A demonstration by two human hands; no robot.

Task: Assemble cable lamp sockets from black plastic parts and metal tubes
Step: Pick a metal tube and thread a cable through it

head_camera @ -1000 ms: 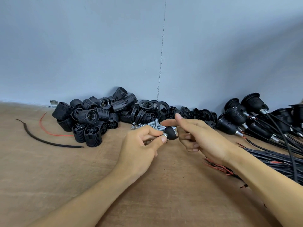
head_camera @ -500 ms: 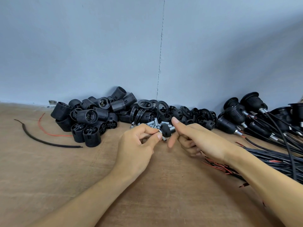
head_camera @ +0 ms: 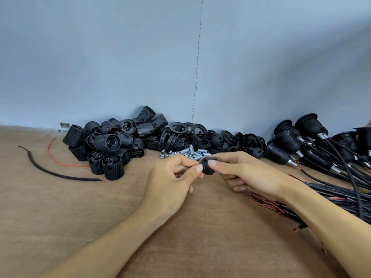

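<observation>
Since half a second ago the right hand (head_camera: pixel 249 173) has closed in: its thumb and forefinger, then splayed beside the black cap (head_camera: pixel 207 166), now pinch it, and the cap has turned a little. The cap sits between both hands, held just above the counter (head_camera: pixel 100 217). The left hand (head_camera: pixel 170 177) has its grip narrow on a metal tube (head_camera: pixel 200 167), only a glint of which shows at the cap's mouth. The step looks like threading tube into cap; best keep the two on one axis and turn the cap gently, so the thread does not cross. Loose tubes (head_camera: pixel 186 152) lie just behind, sockets (head_camera: pixel 112 145) beyond.
</observation>
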